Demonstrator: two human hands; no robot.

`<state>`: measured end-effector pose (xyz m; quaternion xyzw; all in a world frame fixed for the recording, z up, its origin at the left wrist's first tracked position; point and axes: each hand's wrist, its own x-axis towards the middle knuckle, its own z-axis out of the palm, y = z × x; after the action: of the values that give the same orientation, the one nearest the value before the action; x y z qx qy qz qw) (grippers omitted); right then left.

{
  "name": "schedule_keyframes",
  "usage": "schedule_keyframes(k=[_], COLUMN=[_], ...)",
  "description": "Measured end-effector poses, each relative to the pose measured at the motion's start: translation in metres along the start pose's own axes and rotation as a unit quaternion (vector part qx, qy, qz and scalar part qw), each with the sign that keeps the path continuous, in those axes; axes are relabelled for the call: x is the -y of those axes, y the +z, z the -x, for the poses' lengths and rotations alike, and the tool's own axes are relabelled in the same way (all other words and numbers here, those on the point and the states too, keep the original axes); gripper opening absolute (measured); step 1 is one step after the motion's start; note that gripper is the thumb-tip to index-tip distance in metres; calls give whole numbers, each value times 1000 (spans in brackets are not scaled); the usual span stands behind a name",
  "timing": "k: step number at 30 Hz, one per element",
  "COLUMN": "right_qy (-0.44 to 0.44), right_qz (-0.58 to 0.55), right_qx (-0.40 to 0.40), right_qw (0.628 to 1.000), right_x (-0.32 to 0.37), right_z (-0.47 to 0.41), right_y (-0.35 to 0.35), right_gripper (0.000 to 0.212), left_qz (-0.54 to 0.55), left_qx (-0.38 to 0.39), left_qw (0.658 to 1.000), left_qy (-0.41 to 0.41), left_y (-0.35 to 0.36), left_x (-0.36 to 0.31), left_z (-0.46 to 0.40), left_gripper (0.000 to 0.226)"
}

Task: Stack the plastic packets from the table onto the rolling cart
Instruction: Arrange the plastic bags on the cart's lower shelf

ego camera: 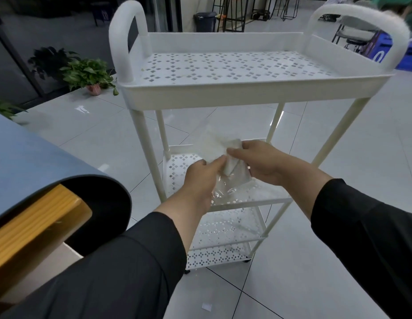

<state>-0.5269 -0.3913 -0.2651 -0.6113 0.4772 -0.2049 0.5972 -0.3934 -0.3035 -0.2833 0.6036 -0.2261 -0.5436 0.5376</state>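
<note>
Office lounge, tiled floor (315,261), bar stools (232,12), potted plant (87,74)

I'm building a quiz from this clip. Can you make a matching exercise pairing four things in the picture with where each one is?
Things:
1. plastic packet
2. potted plant
3. dark bin
4. top tray

Places:
A. on the floor, left of the cart
B. held by both hands in front of the cart
C. between the two white handles
D. far back, behind the cart

Pairs: 1-B, 2-A, 3-D, 4-C
</note>
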Motion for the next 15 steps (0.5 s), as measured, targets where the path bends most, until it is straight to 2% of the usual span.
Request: schedule_keyframes(k=[2, 4, 6, 8, 12, 15], right_qy=[2, 4, 1, -7, 40, 65], right_qz=[33, 77, 158, 267, 428, 474], right_qx=[13, 4, -60, -116, -38, -66], right_qw=[999, 997, 986, 957, 902, 876], right_x=[0, 1, 1, -5, -23, -38], right_z=[0, -2, -3, -4, -4, -8], right_y=[6, 7, 3, -3, 8, 29], right_gripper=[34, 45, 49, 45, 57, 61], left_qz=[0, -24, -65, -104, -217, -266], left_qx=[-9, -38, -81, -126, -197, -203], left_qw=[1000, 999, 994, 982, 939, 918], left_qy=[8, 18, 46, 94, 182, 213], left_y=[2, 1, -3, -8, -15, -15], left_x=[-2, -2, -3, -5, -11, -10], left_z=[0, -1, -4, -8, -9, -8], left_gripper=[24, 25, 23, 10, 4, 5])
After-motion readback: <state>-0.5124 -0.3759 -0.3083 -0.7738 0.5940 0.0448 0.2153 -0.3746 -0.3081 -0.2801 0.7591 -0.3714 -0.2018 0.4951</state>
